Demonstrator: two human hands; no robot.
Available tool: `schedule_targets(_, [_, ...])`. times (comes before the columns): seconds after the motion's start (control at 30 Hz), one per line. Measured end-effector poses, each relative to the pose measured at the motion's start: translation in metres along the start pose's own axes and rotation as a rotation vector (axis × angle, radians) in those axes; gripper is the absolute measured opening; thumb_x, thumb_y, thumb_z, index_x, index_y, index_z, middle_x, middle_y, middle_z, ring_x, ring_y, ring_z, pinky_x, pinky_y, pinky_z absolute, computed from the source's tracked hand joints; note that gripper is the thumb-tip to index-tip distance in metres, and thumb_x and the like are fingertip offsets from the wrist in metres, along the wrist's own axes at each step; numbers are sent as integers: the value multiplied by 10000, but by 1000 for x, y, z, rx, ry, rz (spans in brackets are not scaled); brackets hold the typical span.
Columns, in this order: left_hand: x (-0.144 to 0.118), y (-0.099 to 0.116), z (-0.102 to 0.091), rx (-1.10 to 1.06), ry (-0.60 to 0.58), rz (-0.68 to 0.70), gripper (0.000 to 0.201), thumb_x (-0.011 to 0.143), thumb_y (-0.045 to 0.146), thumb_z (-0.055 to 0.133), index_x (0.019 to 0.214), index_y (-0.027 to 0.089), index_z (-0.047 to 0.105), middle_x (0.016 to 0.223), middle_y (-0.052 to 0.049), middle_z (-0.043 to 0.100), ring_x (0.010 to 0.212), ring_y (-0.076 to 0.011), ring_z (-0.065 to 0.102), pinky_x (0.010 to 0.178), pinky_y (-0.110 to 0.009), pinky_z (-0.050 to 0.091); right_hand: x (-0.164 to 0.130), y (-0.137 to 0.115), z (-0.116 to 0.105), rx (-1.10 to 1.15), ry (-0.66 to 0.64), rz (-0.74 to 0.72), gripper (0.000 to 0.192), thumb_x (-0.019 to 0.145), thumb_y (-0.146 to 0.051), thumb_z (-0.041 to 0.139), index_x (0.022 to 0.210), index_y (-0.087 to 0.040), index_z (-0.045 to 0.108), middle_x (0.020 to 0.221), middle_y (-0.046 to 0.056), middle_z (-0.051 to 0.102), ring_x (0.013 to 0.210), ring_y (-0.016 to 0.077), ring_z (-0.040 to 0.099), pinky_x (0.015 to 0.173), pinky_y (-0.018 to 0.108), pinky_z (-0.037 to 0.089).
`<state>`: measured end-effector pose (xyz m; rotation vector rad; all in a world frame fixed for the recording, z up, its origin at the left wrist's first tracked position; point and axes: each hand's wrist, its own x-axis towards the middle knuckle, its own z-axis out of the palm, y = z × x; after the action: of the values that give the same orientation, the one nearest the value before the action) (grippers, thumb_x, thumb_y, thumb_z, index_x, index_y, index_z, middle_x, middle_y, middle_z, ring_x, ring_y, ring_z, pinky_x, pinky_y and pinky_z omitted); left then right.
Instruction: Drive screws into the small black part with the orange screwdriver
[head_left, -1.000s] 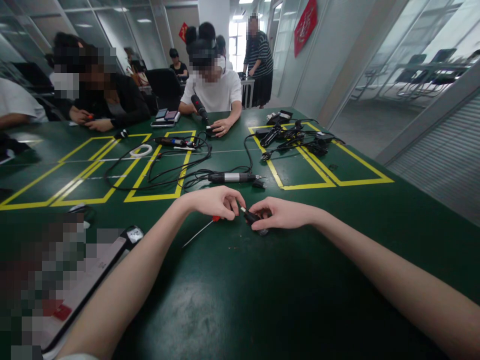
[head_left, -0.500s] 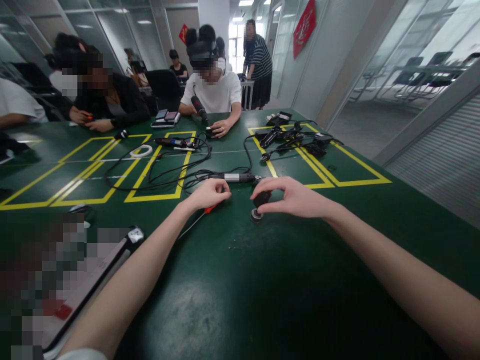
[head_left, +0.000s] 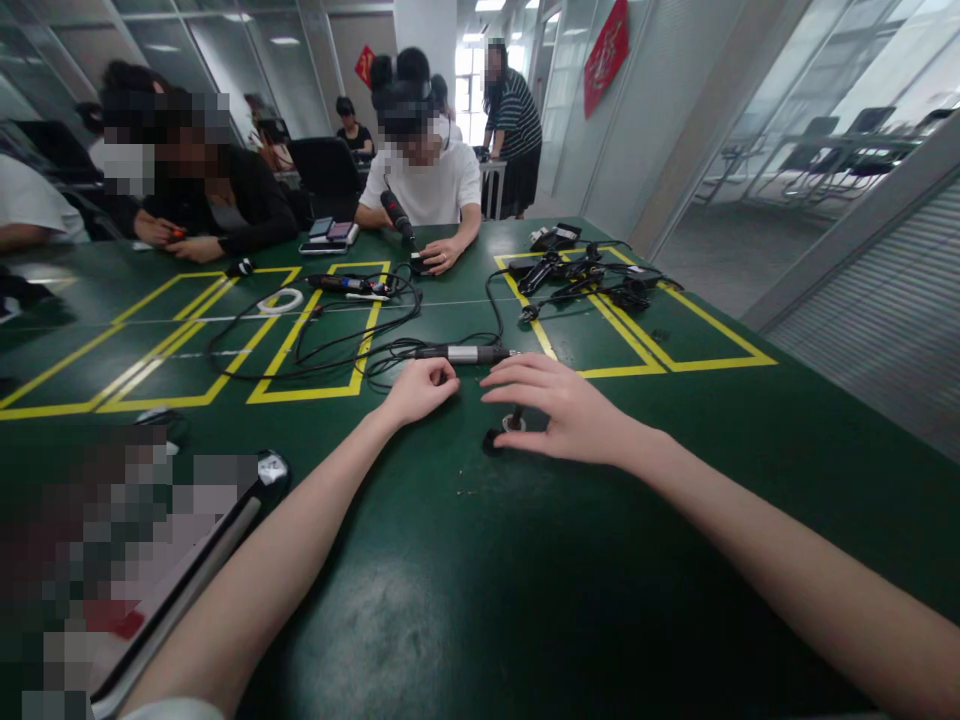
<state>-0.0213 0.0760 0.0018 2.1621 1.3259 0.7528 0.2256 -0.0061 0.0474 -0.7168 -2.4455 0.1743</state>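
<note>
Just short of the corded black tool (head_left: 463, 353) on the green table (head_left: 525, 600), right hand (head_left: 559, 408), fingers spread, covers small black parts (head_left: 493, 441), left hand (head_left: 420, 387) loosely curled beside it, grip undeterminable; apparently setting parts down, next move likely needs regrasping them.
</note>
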Motion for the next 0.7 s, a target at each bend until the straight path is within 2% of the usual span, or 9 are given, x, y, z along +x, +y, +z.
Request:
schedule_targets(0.03, [0,-1,1,-2,5,1,152,813,299,653,736,172,688,571,59,456,585,-128,410,614,-279,285,-5,2,-3,39,59,74,372,922,-406,793,1242,-227,732,1299,129,744,1264,329,651,1108,552,509])
schedule_targets(0.1, [1,-2,1,-8,10,6,150,810,296,654,734,173,693,569,60,458,580,-128,412,610,-279,286,-15,5,-2,149,115,263,514,891,-425,814,1348,-239,671,1363,133,707,1270,329,656,1069,540,543])
schedule_targets(0.17, [1,-2,2,-15,13,9,151,808,299,657,735,173,698,566,62,458,574,-127,410,605,-279,284,-24,7,8,271,62,429,678,821,-431,870,1421,-246,616,1389,132,690,1225,319,683,993,509,584])
schedule_targets(0.23, [1,-2,1,-21,16,8,154,806,302,657,734,172,699,562,63,457,569,-127,407,602,-279,282,-28,9,22,328,7,513,701,756,-401,922,1378,-226,649,1279,116,730,1146,295,701,1001,493,574])
schedule_targets(0.37, [1,-1,1,-27,25,4,154,805,300,651,733,172,697,562,63,454,570,-125,405,608,-277,286,-21,13,43,370,-45,446,404,724,-344,952,1063,-212,775,1053,64,760,1049,262,676,967,437,554])
schedule_targets(0.47, [0,0,1,-30,30,1,154,802,300,652,729,172,697,562,62,451,573,-126,407,611,-277,288,-15,18,44,412,-60,373,243,778,-331,922,945,-214,791,959,43,764,964,237,665,907,399,543])
schedule_targets(0.57, [0,-1,1,-32,31,-2,153,801,299,652,727,172,697,558,63,444,570,-126,406,612,-277,291,-21,24,33,414,-91,350,223,819,-383,892,949,-222,808,941,39,767,921,226,668,878,389,537])
schedule_targets(0.7, [1,-2,1,-39,30,-5,152,802,299,652,730,174,700,554,65,446,564,-125,401,612,-276,296,-55,36,0,298,-88,468,330,842,-541,827,957,-231,817,932,52,762,903,247,692,860,415,556])
